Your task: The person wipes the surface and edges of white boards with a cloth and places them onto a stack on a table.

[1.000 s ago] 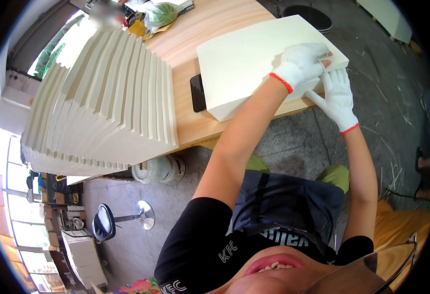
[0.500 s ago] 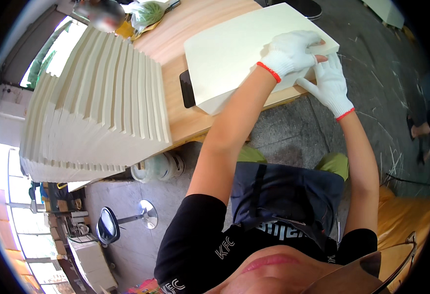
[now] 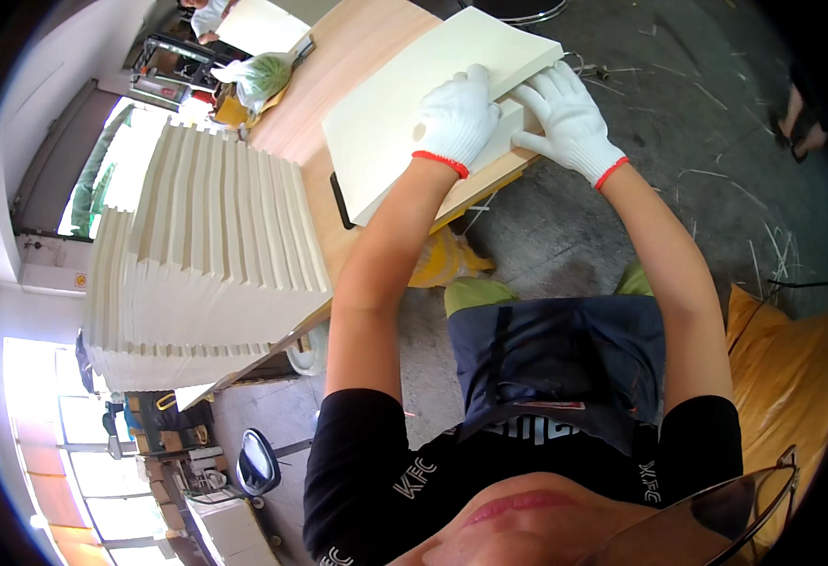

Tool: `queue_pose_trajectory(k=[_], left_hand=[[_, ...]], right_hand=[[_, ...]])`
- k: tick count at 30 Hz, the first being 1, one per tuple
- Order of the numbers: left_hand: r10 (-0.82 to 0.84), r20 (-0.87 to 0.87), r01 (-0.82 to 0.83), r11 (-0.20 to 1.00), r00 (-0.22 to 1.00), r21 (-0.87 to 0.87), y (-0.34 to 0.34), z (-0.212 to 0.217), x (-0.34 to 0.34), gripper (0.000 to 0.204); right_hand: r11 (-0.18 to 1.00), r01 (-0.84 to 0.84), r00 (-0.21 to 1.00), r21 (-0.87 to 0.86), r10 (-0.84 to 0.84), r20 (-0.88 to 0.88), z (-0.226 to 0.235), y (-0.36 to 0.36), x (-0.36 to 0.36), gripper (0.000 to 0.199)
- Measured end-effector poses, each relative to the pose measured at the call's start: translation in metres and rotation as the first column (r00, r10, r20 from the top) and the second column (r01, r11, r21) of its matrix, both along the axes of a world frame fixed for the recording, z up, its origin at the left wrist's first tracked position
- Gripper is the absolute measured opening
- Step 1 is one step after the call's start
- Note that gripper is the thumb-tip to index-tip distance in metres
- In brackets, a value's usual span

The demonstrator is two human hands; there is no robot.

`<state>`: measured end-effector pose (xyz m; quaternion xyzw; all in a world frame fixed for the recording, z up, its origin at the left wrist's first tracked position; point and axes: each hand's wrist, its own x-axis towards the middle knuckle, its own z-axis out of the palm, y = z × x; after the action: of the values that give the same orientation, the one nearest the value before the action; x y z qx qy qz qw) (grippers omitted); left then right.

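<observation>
A thick cream board (image 3: 385, 104) lies at the table's right end, over another cream piece (image 3: 511, 124) that shows below its near right corner. My left hand (image 3: 458, 118), in a white knit glove with a red cuff, is closed on that corner, its fingers bent on the top face and the thumb at the edge. Beside it my right hand (image 3: 569, 127), gloved alike, has its fingers stretched out and thumb apart. Its fingertips meet the board's right edge; whether they reach underneath is hidden. A dark phone-like slab (image 3: 341, 200) stands out from the board's left edge.
A tall stack of cream boards (image 3: 216, 226) fills the left of the wooden table (image 3: 362, 42). Behind it sits a green melon in a plastic bag (image 3: 265, 77). A person (image 3: 208, 21) is at the far left. An orange sack (image 3: 782, 368) stands at my right.
The whole view has shifted. My left hand's fingers are now bent at the board's corner, and a step between board and lower piece shows. Less of the dark slab is visible.
</observation>
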<state>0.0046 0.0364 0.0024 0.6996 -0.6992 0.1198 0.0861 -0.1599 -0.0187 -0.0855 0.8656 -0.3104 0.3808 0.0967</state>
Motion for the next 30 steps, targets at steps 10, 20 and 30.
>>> queue_pose_trajectory(k=[10, 20, 30], left_hand=[[-0.354, -0.547, -0.043, 0.81, 0.759, -0.584, 0.033, 0.081, 0.157, 0.021], [-0.578, -0.76, -0.545, 0.551, 0.297, -0.632, 0.147, 0.118, 0.179, 0.033], [-0.625, -0.771, -0.616, 0.561, 0.122, -0.553, 0.155, 0.114, 0.198, 0.034]], right_hand=[[0.99, -0.14, 0.988, -0.019, 0.141, 0.065, 0.008, 0.004, 0.003, 0.059], [0.835, -0.377, 0.914, 0.401, 0.406, 0.013, 0.076, 0.09, 0.103, 0.08], [0.92, -0.268, 0.918, 0.285, 0.334, -0.213, 0.039, 0.143, 0.203, 0.087]])
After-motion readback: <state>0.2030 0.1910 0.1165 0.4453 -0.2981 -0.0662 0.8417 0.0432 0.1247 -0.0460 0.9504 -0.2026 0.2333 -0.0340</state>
